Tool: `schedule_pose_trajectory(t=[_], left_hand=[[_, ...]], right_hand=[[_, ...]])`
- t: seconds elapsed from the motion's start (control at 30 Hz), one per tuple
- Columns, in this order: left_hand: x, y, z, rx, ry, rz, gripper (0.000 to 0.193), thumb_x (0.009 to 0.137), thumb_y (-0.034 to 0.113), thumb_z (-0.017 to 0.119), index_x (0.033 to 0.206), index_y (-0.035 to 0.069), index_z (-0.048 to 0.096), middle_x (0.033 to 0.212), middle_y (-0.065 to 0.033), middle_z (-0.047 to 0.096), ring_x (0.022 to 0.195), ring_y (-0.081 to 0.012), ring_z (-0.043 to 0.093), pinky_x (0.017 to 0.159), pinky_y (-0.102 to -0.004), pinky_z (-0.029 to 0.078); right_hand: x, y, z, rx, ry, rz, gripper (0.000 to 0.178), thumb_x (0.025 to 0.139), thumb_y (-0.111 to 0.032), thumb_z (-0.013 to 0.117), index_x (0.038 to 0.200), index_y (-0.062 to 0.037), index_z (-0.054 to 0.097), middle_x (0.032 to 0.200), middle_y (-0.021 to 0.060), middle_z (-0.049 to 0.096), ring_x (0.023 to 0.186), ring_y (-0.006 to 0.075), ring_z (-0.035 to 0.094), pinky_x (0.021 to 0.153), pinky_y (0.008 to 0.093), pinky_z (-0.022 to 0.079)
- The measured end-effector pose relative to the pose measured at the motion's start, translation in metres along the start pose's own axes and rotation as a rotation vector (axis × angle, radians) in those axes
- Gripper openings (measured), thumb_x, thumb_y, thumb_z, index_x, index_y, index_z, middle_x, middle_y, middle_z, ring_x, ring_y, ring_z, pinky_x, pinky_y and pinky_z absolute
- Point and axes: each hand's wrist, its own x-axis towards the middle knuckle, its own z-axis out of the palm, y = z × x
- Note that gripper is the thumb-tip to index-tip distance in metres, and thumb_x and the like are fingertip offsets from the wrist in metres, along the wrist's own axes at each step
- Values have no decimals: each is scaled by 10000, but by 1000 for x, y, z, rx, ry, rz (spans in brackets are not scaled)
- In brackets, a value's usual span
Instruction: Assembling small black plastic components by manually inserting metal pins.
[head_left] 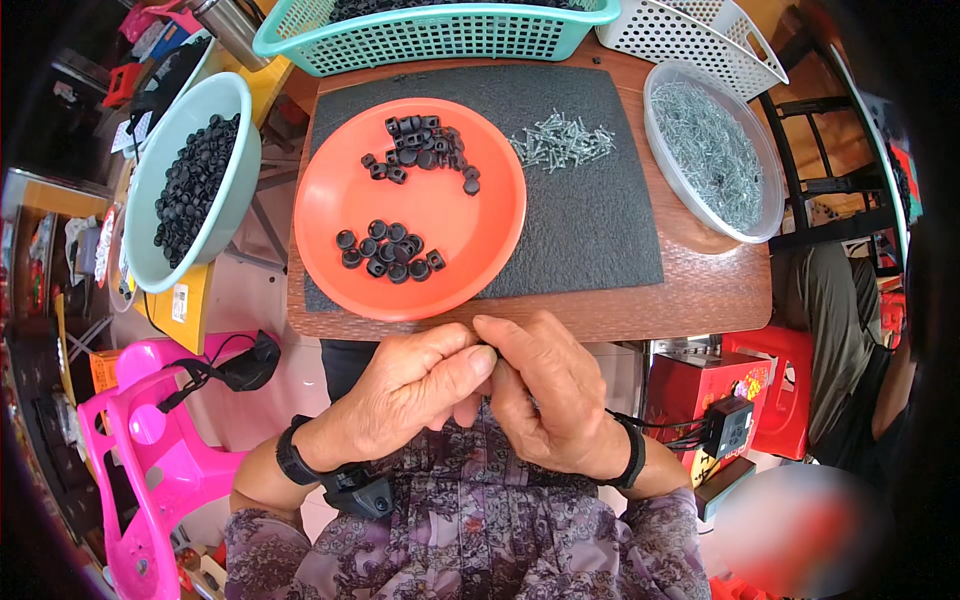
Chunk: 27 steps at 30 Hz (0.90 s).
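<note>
My left hand and my right hand meet in front of the table's near edge, thumbs and fingers pinched together. Between the fingertips a bit of something dark shows, mostly covered, too small to name. Just beyond my hands an orange round tray rests on a dark grey mat. In it lie two groups of small black plastic parts: a cluster of caps and blocks at the far side and another of round caps nearer me. A loose pile of small metal screws lies on the mat, right of the tray.
A clear tub of screws stands at the table's right. At the back are a turquoise basket and a white perforated basket. On the left, a pale green basin holds black caps, above a pink chair. Another person's leg shows at right.
</note>
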Motion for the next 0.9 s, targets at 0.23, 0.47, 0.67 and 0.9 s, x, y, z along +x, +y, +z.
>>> schedule_pose_trajectory(t=[0.23,0.47,0.67,0.9], left_hand=[[1,-3,-5,-48,-53,-47,343,935,335,495,887,7,583,634,-17,553,508,-33,469,430,-167,364],[2,-1,-11,-29,-58,-80,286,918,284,529,890,4,580,652,-19,567,508,-36,482,427,-164,370],[-1,1,-14,-69,-109,-158,225,914,222,528,895,0,561,679,-49,593,517,-63,496,466,-177,375],[-4,-6,-3,-75,-4,-134,174,913,156,494,886,-10,542,646,-41,564,504,-63,487,462,-188,375]], right_hand=[[-3,3,2,-23,-36,-67,469,648,129,590,1103,143,475,713,123,506,551,230,465,484,320,396],[-5,-2,3,-26,-62,-77,475,643,117,603,1098,151,472,717,121,506,542,221,459,455,315,393],[-3,-5,4,-166,-73,-146,500,604,87,624,1076,166,476,721,124,499,540,209,451,441,304,390],[-5,-4,10,-332,-152,-172,505,598,-30,673,1025,170,491,722,124,484,551,202,450,462,297,408]])
